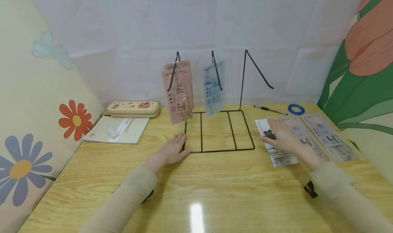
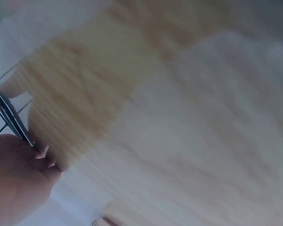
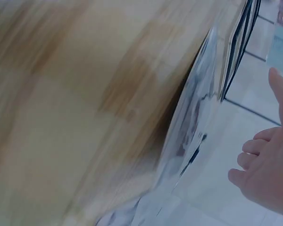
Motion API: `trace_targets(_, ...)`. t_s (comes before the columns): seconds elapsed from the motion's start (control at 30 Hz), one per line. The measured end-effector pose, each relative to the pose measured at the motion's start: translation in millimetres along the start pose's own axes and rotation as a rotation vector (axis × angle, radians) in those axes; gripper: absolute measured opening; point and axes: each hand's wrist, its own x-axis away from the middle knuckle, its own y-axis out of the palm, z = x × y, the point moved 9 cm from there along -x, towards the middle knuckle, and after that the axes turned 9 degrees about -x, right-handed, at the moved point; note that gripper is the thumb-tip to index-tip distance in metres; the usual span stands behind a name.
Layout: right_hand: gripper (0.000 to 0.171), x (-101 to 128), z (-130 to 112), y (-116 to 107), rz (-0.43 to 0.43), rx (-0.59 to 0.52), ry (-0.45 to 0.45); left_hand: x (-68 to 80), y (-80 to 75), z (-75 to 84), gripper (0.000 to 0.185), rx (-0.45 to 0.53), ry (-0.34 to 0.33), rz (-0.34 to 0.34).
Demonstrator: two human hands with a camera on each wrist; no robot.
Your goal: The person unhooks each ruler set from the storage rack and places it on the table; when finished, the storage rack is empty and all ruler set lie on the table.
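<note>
On the table stands a black wire rack (image 1: 219, 151) with three upright hooks. My left hand (image 1: 172, 149) holds its front left corner, the thumb and fingers lying on either side of the wire in the left wrist view. Two or more pink packets (image 1: 184, 106) hang from the left hook, and a light blue packet (image 1: 212, 103) from the middle one; the right hook is bare. My right hand (image 1: 280, 135) is over a white ruler packet (image 1: 277, 153) with a black cat print, partly covering it. In the right wrist view its thumb is spread from the fingers.
Two pinkish packets (image 1: 328, 137) lie at the right. Behind them are a pen (image 1: 270, 109) and a blue ring (image 1: 296, 109). At the back left, a pencil case (image 1: 133, 109) stands behind a notebook (image 1: 135, 132) with a white eraser (image 1: 112, 132) on it.
</note>
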Motion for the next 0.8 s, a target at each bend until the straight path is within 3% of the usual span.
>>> trace_targets(0.27,0.089,-12.7,-16.2,38.4,-0.144,-0.126,-0.002,-0.9,1.4,-2.6,0.073,0.01,-0.007,-0.001)
trace_targets(0.5,0.088,-17.9,-23.4,61.4,-0.226,-0.094,-0.042,-1.7,0.9,-3.2,0.072,0.014,-0.009,0.003)
trace_targets(0.8,0.092,-23.2,-20.2,72.3,-0.317,-0.058,0.06,-2.3,2.1,-3.5,0.073,0.007,-0.012,-0.004)
